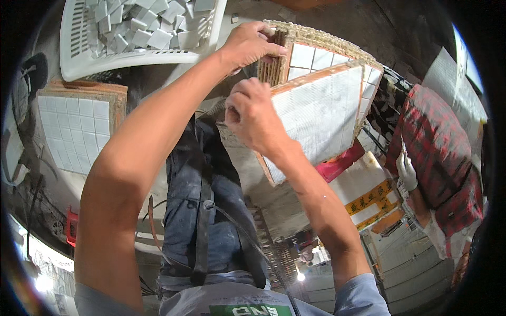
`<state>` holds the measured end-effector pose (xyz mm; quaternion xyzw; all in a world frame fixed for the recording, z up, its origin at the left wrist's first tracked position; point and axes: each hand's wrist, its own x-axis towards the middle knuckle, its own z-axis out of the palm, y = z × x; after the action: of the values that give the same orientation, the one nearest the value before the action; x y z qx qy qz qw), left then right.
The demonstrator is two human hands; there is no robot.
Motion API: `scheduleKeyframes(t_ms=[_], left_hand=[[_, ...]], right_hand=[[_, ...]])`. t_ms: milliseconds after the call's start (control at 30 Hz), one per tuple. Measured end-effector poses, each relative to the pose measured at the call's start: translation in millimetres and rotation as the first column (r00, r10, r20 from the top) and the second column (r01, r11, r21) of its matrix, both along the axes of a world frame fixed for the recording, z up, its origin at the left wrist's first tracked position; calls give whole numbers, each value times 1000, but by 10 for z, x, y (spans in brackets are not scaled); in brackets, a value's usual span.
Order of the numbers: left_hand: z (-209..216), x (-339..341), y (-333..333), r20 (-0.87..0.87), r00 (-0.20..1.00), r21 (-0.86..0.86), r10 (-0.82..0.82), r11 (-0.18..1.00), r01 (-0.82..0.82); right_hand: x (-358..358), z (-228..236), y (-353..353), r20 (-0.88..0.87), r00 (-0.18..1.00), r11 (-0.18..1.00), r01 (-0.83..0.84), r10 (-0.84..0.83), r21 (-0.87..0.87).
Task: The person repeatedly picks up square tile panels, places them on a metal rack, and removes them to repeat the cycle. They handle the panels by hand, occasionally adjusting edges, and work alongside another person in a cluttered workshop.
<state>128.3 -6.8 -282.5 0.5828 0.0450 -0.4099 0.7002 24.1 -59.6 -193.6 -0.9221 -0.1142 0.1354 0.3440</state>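
While one tiled stack [79, 129] stands far left and one basket [126, 62] corrals too many tile pieces [158, 38] to count, the left hand [250, 46] pinches a second stack [303, 55] by its edge, seemingly to steady it; the right hand [254, 113] curls at one panel [321, 108] tilted before that stack, its hidden fingertips leaving the grip unclear.

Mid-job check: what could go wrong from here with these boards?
Slip: the front board sits at an angle to the stack, and the right hand is only at one corner, so it might swing or drop.
Pinch: the left hand has its fingers on the stack's edge; they could get caught if the front board swings back.
Spill: the basket of tiles looks close to the left arm; a bump could scatter them.
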Motion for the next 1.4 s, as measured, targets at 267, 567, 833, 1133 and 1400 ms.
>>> scheduleKeyframes(t_ms=[267, 567, 833, 1133, 1400], left_hand=[[327, -139, 141, -75, 984, 124, -163, 977, 171], [633, -562, 223, -412, 853, 24, -321, 932, 362], [592, -951, 183, -333, 895, 186, -297, 910, 371], [935, -1190, 72, -286, 956, 285, -67, 947, 152], [1216, -1132, 158, -251, 966, 306, -58, 942, 136]], right_hand=[[-397, -30, 210, -77, 994, 993, -80, 73, -87], [-743, 575, 107, -33, 893, 866, 443, -449, 232], [-2751, 525, -260, 47, -411, -414, 903, -910, -116], [-3100, 110, -545, -487, -697, -796, 605, -527, -5], [-3215, 410, -693, -633, -600, -777, 629, -490, 5]])
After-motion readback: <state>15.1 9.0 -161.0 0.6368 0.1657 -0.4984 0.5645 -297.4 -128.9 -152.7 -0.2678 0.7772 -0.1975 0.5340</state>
